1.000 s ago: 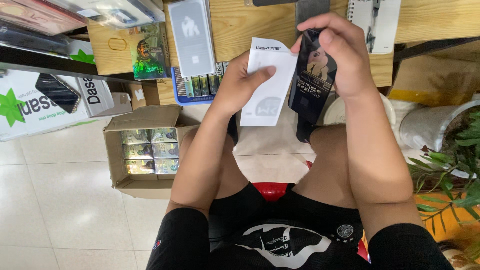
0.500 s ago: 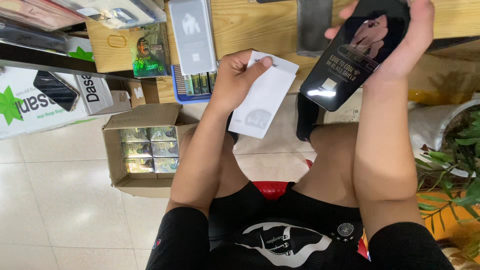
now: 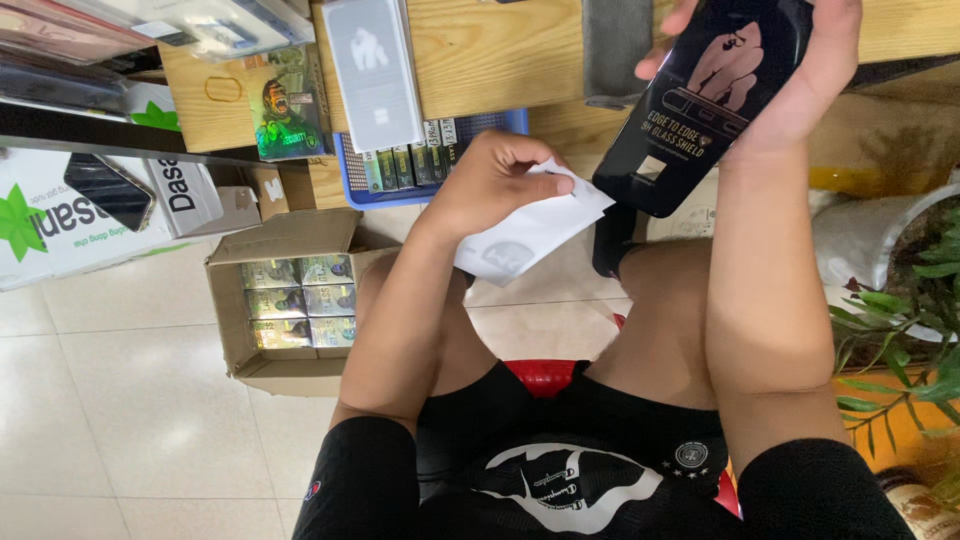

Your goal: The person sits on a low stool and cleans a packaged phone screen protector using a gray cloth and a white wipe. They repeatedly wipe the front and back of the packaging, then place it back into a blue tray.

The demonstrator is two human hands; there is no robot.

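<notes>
While gripped, sleeve (image 3: 530,230) nears box (image 3: 705,95).

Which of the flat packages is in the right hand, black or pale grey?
The black glossy package, gripped by the right hand; the pale grey one lies untouched on the wooden bench.

The left hand (image 3: 490,185) pinches a white paper sleeve (image 3: 530,232); the right hand (image 3: 800,70) grips a black screen-protector package (image 3: 700,100) just right of it. An open cardboard box (image 3: 285,300) sits left on the floor.

Black flat package (image 3: 715,95) upper right, white sleeve (image 3: 530,232) centre, cardboard box (image 3: 285,300) left
</notes>
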